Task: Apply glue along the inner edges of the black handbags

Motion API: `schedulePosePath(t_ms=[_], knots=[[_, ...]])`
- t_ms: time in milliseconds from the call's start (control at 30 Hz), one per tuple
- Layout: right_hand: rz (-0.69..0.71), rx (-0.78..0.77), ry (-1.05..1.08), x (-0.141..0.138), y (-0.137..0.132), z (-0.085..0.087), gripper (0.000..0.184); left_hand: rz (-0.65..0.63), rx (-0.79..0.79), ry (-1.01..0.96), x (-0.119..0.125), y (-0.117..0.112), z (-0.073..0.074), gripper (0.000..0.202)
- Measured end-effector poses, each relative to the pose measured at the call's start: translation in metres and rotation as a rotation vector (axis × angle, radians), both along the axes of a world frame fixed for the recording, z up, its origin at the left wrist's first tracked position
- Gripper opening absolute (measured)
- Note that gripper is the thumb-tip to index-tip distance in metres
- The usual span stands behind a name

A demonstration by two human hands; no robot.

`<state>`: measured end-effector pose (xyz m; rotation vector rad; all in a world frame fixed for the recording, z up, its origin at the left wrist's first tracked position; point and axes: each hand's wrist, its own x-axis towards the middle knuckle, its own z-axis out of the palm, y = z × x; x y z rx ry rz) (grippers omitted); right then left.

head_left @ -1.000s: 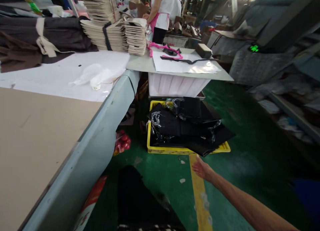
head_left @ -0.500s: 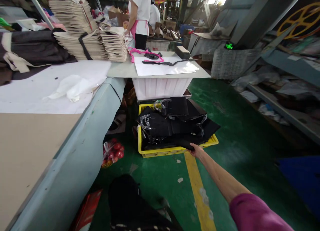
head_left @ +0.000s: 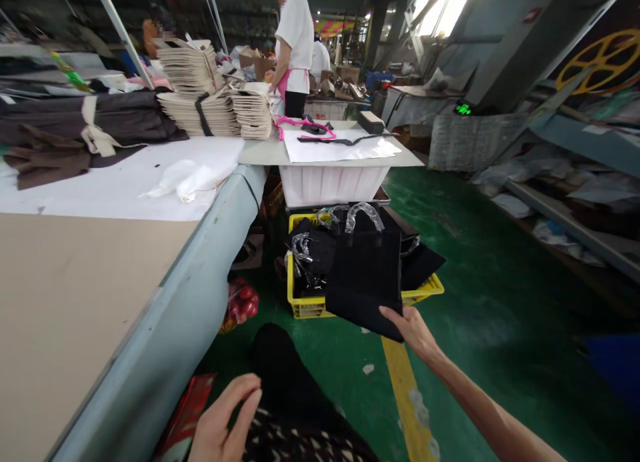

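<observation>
My right hand (head_left: 410,325) grips the lower right corner of a black tote bag (head_left: 365,269), with the thumb lying on top. The bag tilts up over the front of a yellow crate (head_left: 310,309), with its plastic-wrapped handles (head_left: 365,215) at the far end. More black bags (head_left: 423,265) are piled in the crate, some with wrapped handles. Low in the view, my left hand (head_left: 225,419) is in front of my leg, away from the bags. Its fingers are loosely bent, with a gap behind the thumb and nothing seen between them.
A padded table edge (head_left: 210,249) runs along the left. Ahead stand stacked beige pieces (head_left: 200,109) and a white tub (head_left: 335,185) under a board. A bag of red fruit (head_left: 243,302) sits on the green floor. A person (head_left: 295,49) stands at the back.
My right hand has pulled one black bag up and towards me out of the crate. My left hand has come into view at the bottom. The view has tilted slightly up and left.
</observation>
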<state>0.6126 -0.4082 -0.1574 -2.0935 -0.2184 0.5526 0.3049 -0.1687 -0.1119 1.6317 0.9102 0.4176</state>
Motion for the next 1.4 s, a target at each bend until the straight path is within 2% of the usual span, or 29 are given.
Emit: schedulePosePath(t_ms=[67,133,233,333,367,433,567,700,767,833,867,933,1033,1067,1133,1200,1267,1400], knots=[[0.141,-0.026,-0.115,-0.018,0.01,0.008,0.031,-0.017,-0.202,-0.025,0.021,0.002,0.009,0.029],[0.285,-0.054,-0.237,-0.034,0.021,0.014,0.033,0.013,-0.394,-0.141,0.042,0.006,0.021,0.038],[0.536,-0.082,-0.424,-0.057,0.038,0.014,0.031,0.151,-0.624,-0.439,0.068,0.02,0.039,0.052],[0.808,-0.078,-0.607,-0.072,0.052,0.005,0.022,0.279,-0.781,-0.638,0.083,0.044,0.051,0.044],[0.888,-0.073,-0.664,-0.074,0.056,0.0,0.019,0.336,-0.808,-0.643,0.084,0.053,0.052,0.036],[1.024,-0.067,-0.765,-0.078,0.061,-0.013,0.026,0.486,-0.833,-0.573,0.083,0.067,0.052,0.024],[1.212,-0.054,-0.884,-0.084,0.064,-0.038,0.04,0.741,-0.849,-0.32,0.067,0.078,0.036,0.013],[1.245,-0.074,-0.922,-0.093,0.062,-0.054,0.047,0.864,-0.779,-0.165,0.047,0.062,0.012,0.011],[1.249,-0.072,-0.937,-0.1,0.062,-0.057,0.047,0.844,-0.782,-0.102,0.038,0.05,0.001,0.005],[1.283,-0.046,-0.96,-0.107,0.063,-0.058,0.046,0.808,-0.855,-0.068,0.03,0.043,-0.008,0.017],[1.304,-0.03,-0.973,-0.11,0.064,-0.058,0.045,0.81,-0.909,-0.063,0.026,0.042,-0.011,0.019],[1.343,-0.007,-0.994,-0.111,0.065,-0.056,0.042,0.902,-0.979,-0.088,0.018,0.048,-0.015,0.01],[1.381,0.004,-1.009,-0.104,0.063,-0.053,0.04,1.043,-0.916,-0.183,0.011,0.063,-0.019,0.016],[1.387,0.005,-1.01,-0.101,0.062,-0.053,0.04,1.023,-0.88,-0.193,0.01,0.065,-0.021,0.013],[1.391,0.008,-1.007,-0.094,0.058,-0.056,0.04,0.894,-0.826,-0.16,0.012,0.065,-0.025,0.008],[1.394,0.006,-0.999,-0.091,0.055,-0.059,0.041,0.783,-0.766,-0.103,0.014,0.059,-0.029,0.027],[1.399,-0.005,-1.0,-0.089,0.054,-0.062,0.04,0.747,-0.711,-0.068,0.014,0.052,-0.029,0.041],[1.426,-0.011,-0.905,-0.078,0.057,-0.055,0.034,0.727,-0.824,-0.022,0.003,0.045,-0.023,0.053]])
